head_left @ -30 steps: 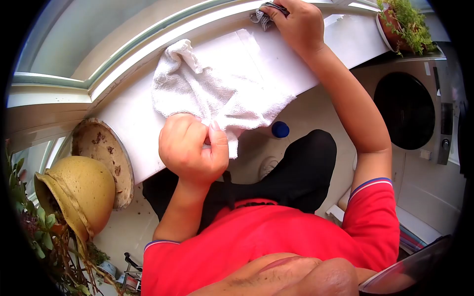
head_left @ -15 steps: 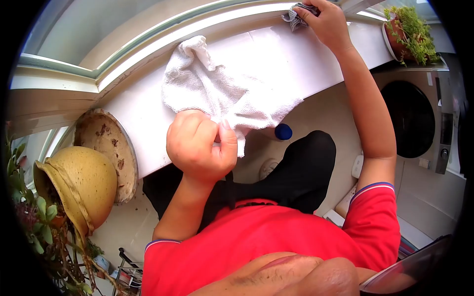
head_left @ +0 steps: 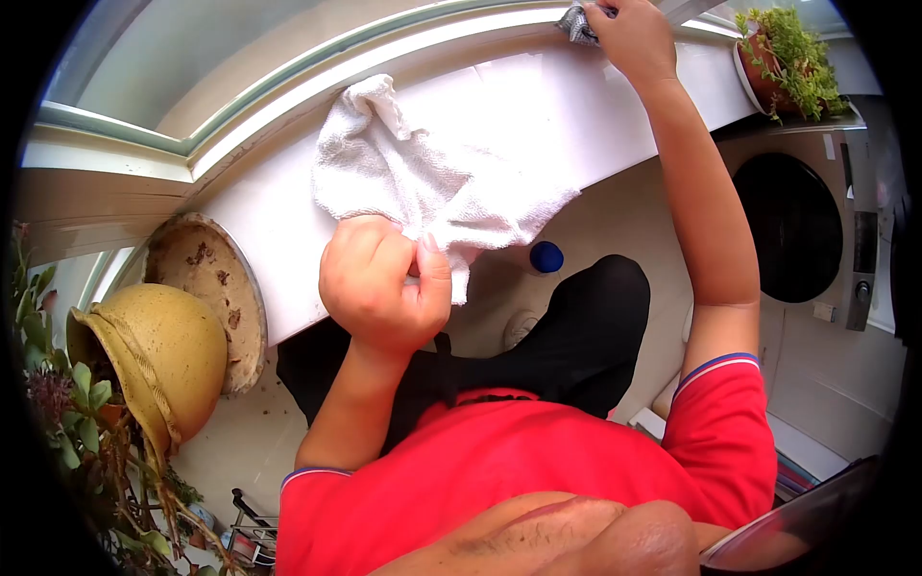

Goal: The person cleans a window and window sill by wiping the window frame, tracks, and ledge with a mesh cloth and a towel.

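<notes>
My left hand (head_left: 384, 283) is closed on a bunched edge of a white towel (head_left: 423, 182), which lies spread over the white sill (head_left: 254, 230) and hangs past its front edge. Up at the top right, my right hand (head_left: 634, 40) pinches a small grey cloth (head_left: 579, 24) against the back of the sill, at the foot of the window frame. Part of the grey cloth is hidden by the fingers.
A plant in a brown pot (head_left: 759, 72) stands at the sill's right end. On the left are a round dirty dish (head_left: 235, 307) and a tilted yellow pot (head_left: 178, 355) with plants. Below the sill show a blue cap (head_left: 546, 256) and a round black door (head_left: 788, 228).
My right hand has moved right along the back of the sill with the grey cloth. My left hand keeps its hold on the towel; the view has shifted slightly.
</notes>
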The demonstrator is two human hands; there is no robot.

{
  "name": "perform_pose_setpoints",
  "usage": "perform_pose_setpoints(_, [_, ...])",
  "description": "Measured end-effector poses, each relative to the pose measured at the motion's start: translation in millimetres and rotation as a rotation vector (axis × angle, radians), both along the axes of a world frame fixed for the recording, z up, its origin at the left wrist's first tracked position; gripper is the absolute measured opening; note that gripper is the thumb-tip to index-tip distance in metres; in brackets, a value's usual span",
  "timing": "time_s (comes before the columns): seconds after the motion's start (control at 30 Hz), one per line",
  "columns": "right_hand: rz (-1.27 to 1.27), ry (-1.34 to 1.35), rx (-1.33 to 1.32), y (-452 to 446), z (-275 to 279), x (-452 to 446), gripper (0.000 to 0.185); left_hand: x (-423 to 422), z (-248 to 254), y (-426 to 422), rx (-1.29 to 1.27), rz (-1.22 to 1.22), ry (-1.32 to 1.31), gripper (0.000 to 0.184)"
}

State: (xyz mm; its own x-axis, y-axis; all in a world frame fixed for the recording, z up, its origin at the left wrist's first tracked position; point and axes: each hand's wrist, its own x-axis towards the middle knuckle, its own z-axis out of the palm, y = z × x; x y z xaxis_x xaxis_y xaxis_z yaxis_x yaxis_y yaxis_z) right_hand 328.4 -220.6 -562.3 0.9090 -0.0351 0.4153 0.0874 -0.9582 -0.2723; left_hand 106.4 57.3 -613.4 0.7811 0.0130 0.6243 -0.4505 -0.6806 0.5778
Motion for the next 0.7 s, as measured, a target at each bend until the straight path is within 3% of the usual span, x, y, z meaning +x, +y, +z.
perform_pose_setpoints(0.1, [-0.098, 0.053, 0.070, -11.0, -0.9, 5.8, 0.025, -1.4, 1.8, -2.1, 0.013, -0.001, 0.016, 0.022])
perform_pose_setpoints(0.13, [-0.104, 0.002, -0.021, -1.3, -3.9, 3.5, 0.026, -1.2, 2.2, -2.3, 0.028, 0.000, 0.026, 0.022])
perform_pose_setpoints(0.2, [0.055, -0.083, 0.014, 30.0, -15.1, -6.9, 0.027, 0.1, 2.8, -4.0, 0.037, -0.001, 0.035, 0.022])
perform_pose_setpoints(0.3, [0.148, 0.054, 0.242, 94.0, -8.6, -37.7, 0.029, 0.7, 0.1, -2.7, 0.021, -0.003, 0.008, 0.023])
perform_pose_setpoints(0.37, [0.253, -0.091, 0.145, 77.0, -19.7, -22.1, 0.028, 3.3, -9.1, 0.3, 0.003, -0.004, -0.055, 0.025])
perform_pose_setpoints(0.43, [0.086, 0.078, 0.173, 44.4, -15.5, -11.4, 0.025, 3.4, -12.6, 2.7, -0.021, 0.001, -0.078, 0.024])
perform_pose_setpoints(0.57, [-0.054, 0.050, 0.203, -26.2, -20.2, 12.6, 0.029, -1.7, 1.9, 1.5, 0.005, -0.012, -0.005, 0.023])
perform_pose_setpoints(0.7, [0.021, -0.005, 0.296, 8.5, -27.2, -1.4, 0.030, -2.2, 1.0, 0.1, 0.016, -0.005, 0.019, 0.024])
